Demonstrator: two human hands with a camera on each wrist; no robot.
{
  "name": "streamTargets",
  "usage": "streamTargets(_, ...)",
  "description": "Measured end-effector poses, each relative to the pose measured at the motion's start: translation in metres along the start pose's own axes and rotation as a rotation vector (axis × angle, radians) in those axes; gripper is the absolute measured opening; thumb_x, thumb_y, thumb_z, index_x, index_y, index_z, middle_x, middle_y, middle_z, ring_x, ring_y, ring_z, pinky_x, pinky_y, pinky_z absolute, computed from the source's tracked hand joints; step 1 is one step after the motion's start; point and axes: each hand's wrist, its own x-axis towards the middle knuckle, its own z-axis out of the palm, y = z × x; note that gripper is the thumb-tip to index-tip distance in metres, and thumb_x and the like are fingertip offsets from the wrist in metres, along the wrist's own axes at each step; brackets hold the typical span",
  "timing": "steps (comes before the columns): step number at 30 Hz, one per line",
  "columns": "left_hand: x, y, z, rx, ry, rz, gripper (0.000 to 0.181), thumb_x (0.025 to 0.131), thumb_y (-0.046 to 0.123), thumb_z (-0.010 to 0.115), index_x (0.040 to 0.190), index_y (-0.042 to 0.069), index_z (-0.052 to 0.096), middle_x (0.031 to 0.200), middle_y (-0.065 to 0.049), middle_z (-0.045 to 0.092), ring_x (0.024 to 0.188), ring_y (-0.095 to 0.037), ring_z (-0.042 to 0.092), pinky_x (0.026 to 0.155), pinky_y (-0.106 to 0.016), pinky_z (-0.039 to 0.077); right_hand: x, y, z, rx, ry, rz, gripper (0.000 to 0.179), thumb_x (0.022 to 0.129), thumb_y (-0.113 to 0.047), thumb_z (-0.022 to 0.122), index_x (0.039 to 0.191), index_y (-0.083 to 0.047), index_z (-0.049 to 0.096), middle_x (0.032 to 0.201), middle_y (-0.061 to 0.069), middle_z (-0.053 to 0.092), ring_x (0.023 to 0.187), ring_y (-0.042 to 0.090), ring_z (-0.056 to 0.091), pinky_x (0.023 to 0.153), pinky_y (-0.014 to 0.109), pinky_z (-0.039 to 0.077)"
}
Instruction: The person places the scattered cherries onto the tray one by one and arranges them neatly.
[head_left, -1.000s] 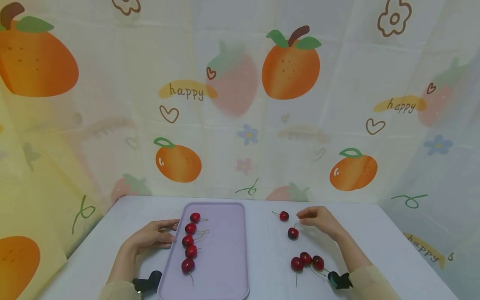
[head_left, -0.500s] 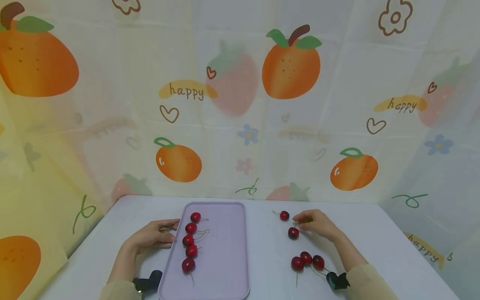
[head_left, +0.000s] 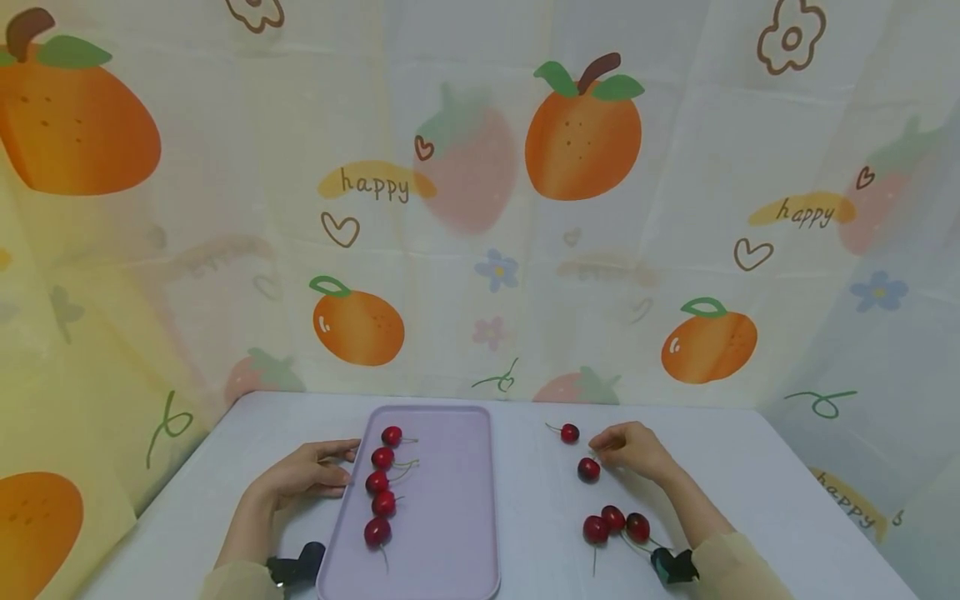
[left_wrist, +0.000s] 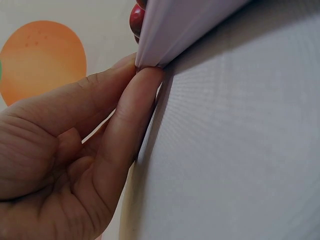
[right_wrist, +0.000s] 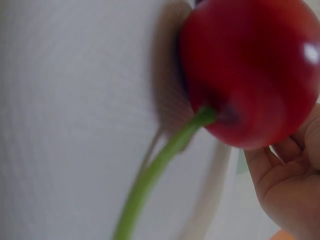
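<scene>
A lilac tray (head_left: 450,500) lies on the table with several red cherries (head_left: 377,532) in a column along its left half. At its left rim, my left hand (head_left: 303,468) pinches the edge between thumb and fingers, as the left wrist view shows up close. On the right, a dark red cherry (head_left: 588,470) stands with its stem upward. The fingertips of my right hand (head_left: 633,450) pinch that stem from above. Another cherry (head_left: 570,433) lies just beyond them, its stem pointing left. In the right wrist view a large near cherry (right_wrist: 250,70) hides part of the hand.
A cluster of 3 cherries (head_left: 612,518) sits nearer the front, beside the black wrist camera (head_left: 673,565) on the right arm. Another black wrist camera (head_left: 297,565) is by the tray's left edge. A fruit-print curtain (head_left: 480,208) hangs behind the white table (head_left: 525,500).
My right hand has moved slightly left and down, bringing its fingertips to the stem of the upright cherry. The left hand and the tray stay in place.
</scene>
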Motion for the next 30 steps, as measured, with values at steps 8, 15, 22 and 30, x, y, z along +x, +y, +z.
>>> streamTargets(8, 0.0019, -0.0003, -0.0009, 0.0, 0.005, -0.009, 0.071, 0.087, 0.009, 0.07, 0.148, -0.005, 0.036, 0.133, -0.027, 0.05, 0.091, -0.013, 0.066, 0.081, -0.029, 0.063, -0.0019, -0.0025, -0.0003, -0.022, 0.032, 0.016, 0.013, 0.085, -0.005, 0.072, 0.096, -0.007, 0.077, 0.096, 0.008, 0.076, 0.087, 0.015, 0.062, 0.078, 0.03, 0.059)
streamTargets(15, 0.0012, -0.0014, 0.0, -0.001, 0.001, -0.006, 0.072, 0.087, 0.009, 0.07, 0.149, -0.005, 0.036, 0.134, -0.028, 0.048, 0.092, -0.013, 0.066, 0.081, -0.029, 0.063, -0.0015, -0.0005, -0.0016, -0.013, 0.016, -0.004, 0.011, 0.085, -0.008, 0.073, 0.094, -0.006, 0.078, 0.094, 0.008, 0.076, 0.082, 0.014, 0.06, 0.07, 0.022, 0.055)
streamTargets(22, 0.0012, -0.0022, -0.0004, -0.003, 0.001, -0.002, 0.071, 0.088, 0.008, 0.07, 0.149, -0.005, 0.036, 0.135, -0.029, 0.048, 0.092, -0.013, 0.067, 0.081, -0.029, 0.063, -0.0029, -0.0009, -0.0041, 0.011, -0.038, -0.06, 0.012, 0.086, -0.01, 0.073, 0.096, -0.004, 0.078, 0.094, 0.011, 0.076, 0.079, 0.016, 0.061, 0.068, 0.021, 0.055)
streamTargets(30, 0.0022, -0.0027, -0.0001, 0.002, 0.014, -0.015, 0.072, 0.087, 0.01, 0.07, 0.149, -0.003, 0.037, 0.135, -0.027, 0.05, 0.091, -0.014, 0.067, 0.081, -0.028, 0.063, -0.0031, -0.0005, -0.0047, 0.031, -0.065, -0.086, 0.013, 0.087, -0.009, 0.071, 0.097, -0.004, 0.077, 0.097, 0.012, 0.075, 0.084, 0.016, 0.062, 0.071, 0.019, 0.056)
